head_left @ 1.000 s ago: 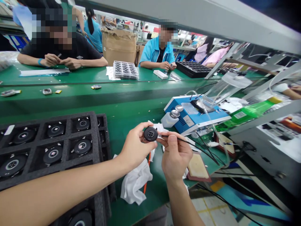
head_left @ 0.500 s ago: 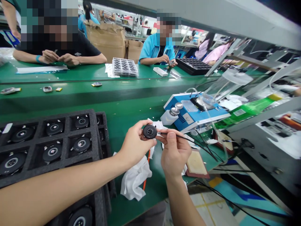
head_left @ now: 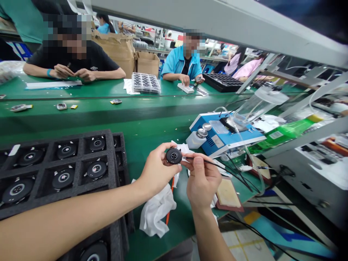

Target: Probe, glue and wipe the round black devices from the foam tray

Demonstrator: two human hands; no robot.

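Between its thumb and fingers my left hand [head_left: 157, 165] grips a round black watch body [head_left: 174, 156], its sensor side facing me. My right hand [head_left: 202, 177] pinches a thin black cable [head_left: 194, 158], whose tip is at the right edge of the watch body. Whether the tip touches it I cannot tell. Left of my hands, a black foam tray [head_left: 111, 159] holds several similar round watch bodies in its compartments. A crumpled white cloth [head_left: 157, 214] lies on the green table [head_left: 182, 224] below my hands, beside an orange stick [head_left: 168, 216].
A white bottle with a metal cap [head_left: 196, 139] stands by a blue machine [head_left: 217, 132]. Right of it lie a green bottle [head_left: 288, 132] and a sponge pad [head_left: 227, 193]. Two people work across the table, near a clear tray [head_left: 146, 83]. A grey metal beam [head_left: 231, 34] crosses above.
The view has shifted slightly, and both hands keep their hold on the watch body and the cable. Across the table, the person in blue has moved a hand down onto a white box.
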